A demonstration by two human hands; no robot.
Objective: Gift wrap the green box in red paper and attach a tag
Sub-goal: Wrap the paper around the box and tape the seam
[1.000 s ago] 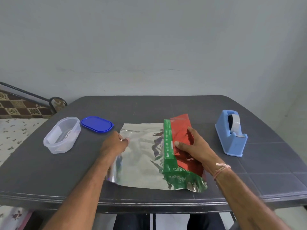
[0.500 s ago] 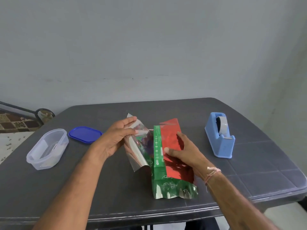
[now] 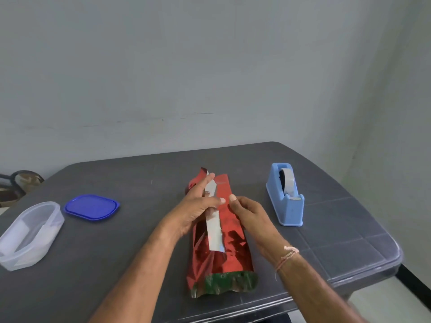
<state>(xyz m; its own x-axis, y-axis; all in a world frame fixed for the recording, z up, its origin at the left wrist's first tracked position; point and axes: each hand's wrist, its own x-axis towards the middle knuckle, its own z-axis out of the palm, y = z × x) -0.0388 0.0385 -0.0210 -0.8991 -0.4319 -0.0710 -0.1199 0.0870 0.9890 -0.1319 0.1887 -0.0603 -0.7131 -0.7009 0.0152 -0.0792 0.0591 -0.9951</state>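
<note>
Nearest, the green box (image 3: 229,279) shows at the open end of its red paper (image 3: 233,241) sleeve, lying lengthwise left of the tape dispenser (image 3: 288,206). Farther up, the left hand (image 3: 196,206) pinches the silver-backed flap over the top. The right hand (image 3: 249,213), nearer the dispenser, touches the paper with curled fingers — whether it grips cannot be told. The foil looks light, slick and springy — best held at the seam, pressed against the stiff box.
</note>
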